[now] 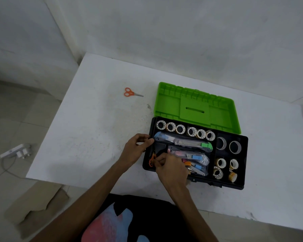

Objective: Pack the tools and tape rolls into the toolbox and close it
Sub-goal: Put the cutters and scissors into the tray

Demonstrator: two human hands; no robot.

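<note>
The black toolbox (241, 185) is sitting open on the white tabletop (87, 137), green lid (166, 105) tilted back, its compartments holding tape rolls (191, 131) and bagged tools. The left grip (135, 149) is pinching its left rim; the right grip (171, 167) is pinching orange-handled scissors (151, 160) inside. Another orange scissors (132, 93) is lying well apart on the tabletop

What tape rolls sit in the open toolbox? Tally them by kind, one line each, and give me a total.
Small rolls, back row: 6
Large grey rolls: 2
Small rolls, front right compartment: 4
Total: 12
</note>
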